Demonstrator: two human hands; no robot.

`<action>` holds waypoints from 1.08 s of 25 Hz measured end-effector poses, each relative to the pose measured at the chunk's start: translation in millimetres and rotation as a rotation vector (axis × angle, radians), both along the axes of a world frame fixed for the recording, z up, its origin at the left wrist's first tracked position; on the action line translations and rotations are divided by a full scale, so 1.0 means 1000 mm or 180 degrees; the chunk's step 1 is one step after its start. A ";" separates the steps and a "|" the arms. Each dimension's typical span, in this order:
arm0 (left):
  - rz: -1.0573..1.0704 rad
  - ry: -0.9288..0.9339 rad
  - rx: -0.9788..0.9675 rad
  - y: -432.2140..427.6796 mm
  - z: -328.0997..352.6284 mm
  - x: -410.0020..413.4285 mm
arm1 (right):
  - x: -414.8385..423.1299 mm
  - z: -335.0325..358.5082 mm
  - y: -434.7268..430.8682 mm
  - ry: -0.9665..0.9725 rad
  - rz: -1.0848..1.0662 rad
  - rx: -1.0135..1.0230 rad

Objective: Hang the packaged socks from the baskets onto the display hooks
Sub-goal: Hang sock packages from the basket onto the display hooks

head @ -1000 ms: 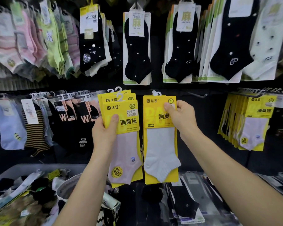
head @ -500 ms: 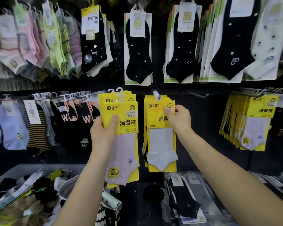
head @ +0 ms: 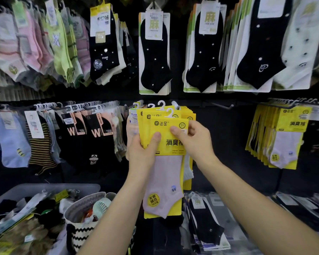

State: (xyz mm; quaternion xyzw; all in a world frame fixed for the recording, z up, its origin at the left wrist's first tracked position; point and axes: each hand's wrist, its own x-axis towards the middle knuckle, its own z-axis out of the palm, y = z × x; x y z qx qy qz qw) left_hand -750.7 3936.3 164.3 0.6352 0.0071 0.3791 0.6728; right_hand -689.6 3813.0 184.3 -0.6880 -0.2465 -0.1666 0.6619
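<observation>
Yellow-carded sock packs (head: 165, 176) sit gripped in the left hand (head: 144, 153) while the right hand (head: 195, 142) pinches the front one, probably to thread it onto a display hook (head: 221, 106).

Single head-worn wide-angle view, facing the sock display wall square-on and pitched slightly down. Close in: both forearms enter from the bottom edge, and the left hand (head: 142, 155) and right hand (head: 197, 142) meet mid-frame on the yellow sock pack (head: 164, 124). The top edge crops the upper sock row (head: 155, 57). The bottom-left corner catches the grey bin (head: 44, 188) and the woven basket (head: 79, 214). Lens distortion bends the sides.
</observation>
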 end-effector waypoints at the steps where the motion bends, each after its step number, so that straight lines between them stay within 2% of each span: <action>1: 0.0028 0.0005 -0.0038 0.000 -0.001 0.001 | 0.002 0.000 -0.004 0.0047 0.0074 0.0074; 5: 0.0409 0.0004 0.0234 0.010 -0.004 0.006 | 0.010 -0.004 -0.017 0.0404 -0.0137 0.0323; 8: 0.0679 -0.0004 0.0083 0.032 0.000 0.006 | 0.020 0.004 -0.024 0.0569 -0.0455 0.0439; 12: 0.0824 0.0060 -0.0048 0.056 0.005 0.001 | 0.032 0.020 -0.019 0.0517 -0.0522 0.0371; 16: 0.0764 0.0110 0.0064 0.058 0.009 -0.007 | 0.036 0.017 -0.005 0.0396 -0.0594 0.0015; 22: 0.0599 0.0142 0.0271 0.040 0.007 -0.005 | 0.038 0.010 -0.007 0.0437 -0.0782 -0.0162; 24: 0.0538 0.0152 0.0281 0.030 0.005 -0.003 | 0.036 0.007 -0.014 0.0406 -0.1101 -0.0291; 26: 0.0438 0.0114 0.0285 0.019 0.003 -0.002 | 0.032 0.005 -0.023 0.0167 -0.1374 -0.0164; 27: 0.0373 0.0113 0.0285 0.013 0.002 -0.001 | 0.028 0.004 -0.025 0.0028 -0.1228 -0.0005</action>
